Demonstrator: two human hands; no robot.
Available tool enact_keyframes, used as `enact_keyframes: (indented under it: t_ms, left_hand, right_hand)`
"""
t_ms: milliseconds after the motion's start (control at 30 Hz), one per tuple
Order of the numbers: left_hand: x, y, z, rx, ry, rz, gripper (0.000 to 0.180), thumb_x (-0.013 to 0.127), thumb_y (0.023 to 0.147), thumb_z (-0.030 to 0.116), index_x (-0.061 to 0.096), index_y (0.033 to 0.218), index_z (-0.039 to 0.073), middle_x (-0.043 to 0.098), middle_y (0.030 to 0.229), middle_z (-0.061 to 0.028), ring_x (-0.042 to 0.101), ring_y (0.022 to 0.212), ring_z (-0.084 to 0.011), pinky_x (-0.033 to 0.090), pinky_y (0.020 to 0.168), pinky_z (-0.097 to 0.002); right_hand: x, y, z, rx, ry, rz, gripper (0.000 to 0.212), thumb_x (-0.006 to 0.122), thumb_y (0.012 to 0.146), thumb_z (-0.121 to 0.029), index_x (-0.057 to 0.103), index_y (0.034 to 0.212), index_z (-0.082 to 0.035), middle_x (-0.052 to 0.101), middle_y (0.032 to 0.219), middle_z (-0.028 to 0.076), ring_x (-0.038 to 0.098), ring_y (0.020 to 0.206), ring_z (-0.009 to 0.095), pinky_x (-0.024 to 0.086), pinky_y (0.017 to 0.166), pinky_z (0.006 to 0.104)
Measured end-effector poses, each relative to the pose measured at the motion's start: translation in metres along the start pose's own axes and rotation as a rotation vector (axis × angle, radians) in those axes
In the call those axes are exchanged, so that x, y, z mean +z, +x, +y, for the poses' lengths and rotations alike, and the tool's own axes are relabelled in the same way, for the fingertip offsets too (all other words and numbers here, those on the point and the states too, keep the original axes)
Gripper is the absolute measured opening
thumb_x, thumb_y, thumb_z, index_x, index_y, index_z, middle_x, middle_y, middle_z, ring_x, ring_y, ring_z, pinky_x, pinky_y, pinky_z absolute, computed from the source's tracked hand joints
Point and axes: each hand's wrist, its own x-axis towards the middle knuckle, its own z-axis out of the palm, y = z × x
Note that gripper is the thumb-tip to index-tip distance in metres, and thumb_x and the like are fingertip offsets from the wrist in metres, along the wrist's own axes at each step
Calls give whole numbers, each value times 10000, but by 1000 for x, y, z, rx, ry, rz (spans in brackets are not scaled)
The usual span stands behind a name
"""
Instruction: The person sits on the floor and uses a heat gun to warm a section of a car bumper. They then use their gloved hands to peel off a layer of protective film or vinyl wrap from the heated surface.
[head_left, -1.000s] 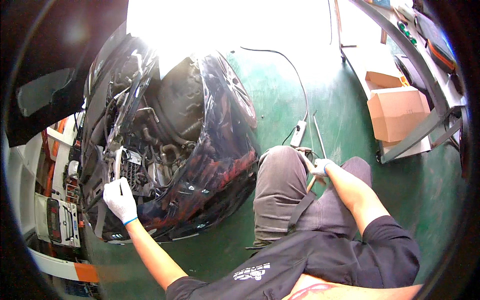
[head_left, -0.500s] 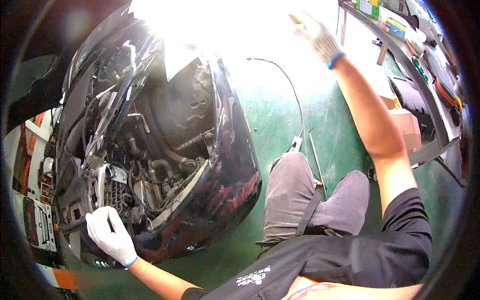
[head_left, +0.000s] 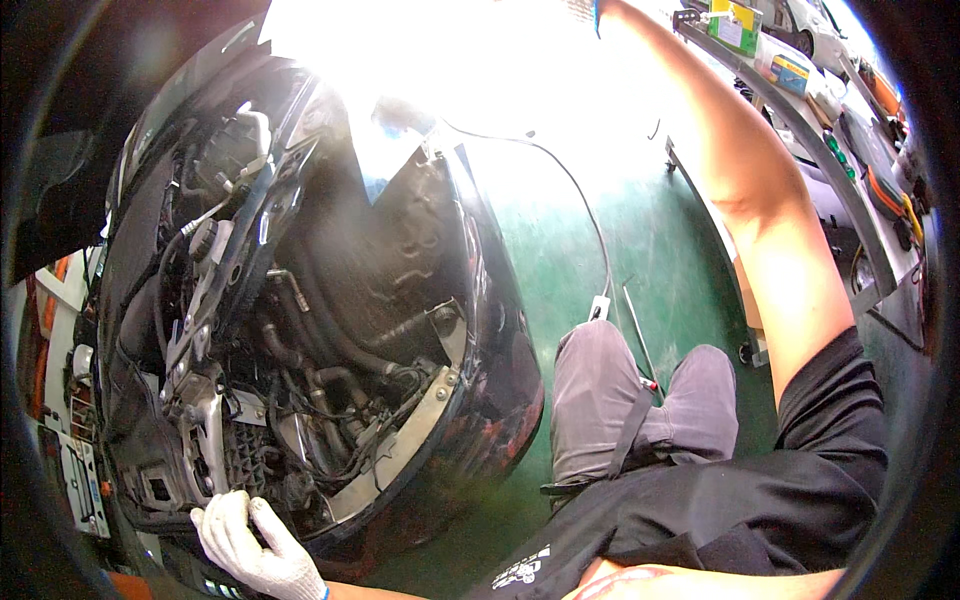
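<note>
My left hand (head_left: 255, 548), in a white knit glove, is at the near edge of a dark car's opened front end (head_left: 505, 400). Its thumb stands apart from the fingers, which rest by a silver metal bracket (head_left: 213, 445); I see nothing held in it. Black hoses (head_left: 335, 378) and a pale metal strip (head_left: 395, 450) lie in the exposed bay beside it. My right arm stretches far up to the top edge, into strong glare. Only the blue cuff and a bit of the right glove (head_left: 580, 8) show; the fingers are washed out.
A black cable (head_left: 590, 190) with a white end piece (head_left: 599, 308) runs across the green floor (head_left: 640, 260). A thin metal rod (head_left: 637, 325) lies near my knees. On the right stands a rack (head_left: 800, 120) with boxes and tools. Bright light covers the top middle.
My right hand has moved up and left into the glare, nearly out of view. The view has shifted, so the car and my left hand appear lower; that hand stays at the car's front.
</note>
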Motion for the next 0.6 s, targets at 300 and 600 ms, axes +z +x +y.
enact_keyframes:
  t_ms: [300,600]
  left_hand:
    - [-26,45,56,-576,-52,-363,246,759,903,300,726,912,56,697,911,-99,673,897,-303,490,955,-492]
    - [-17,52,51,-467,-218,-338,225,771,891,284,732,929,66,684,871,-87,664,847,-297,507,898,-491]
  right_hand:
    - [1,17,1,37,-63,-47,514,652,970,-310,568,1411,-59,628,1396,176,596,1290,250,442,1119,340]
    - [4,21,21,93,-84,-96,504,637,981,-294,567,1415,-49,629,1395,177,595,1294,250,438,1127,345]
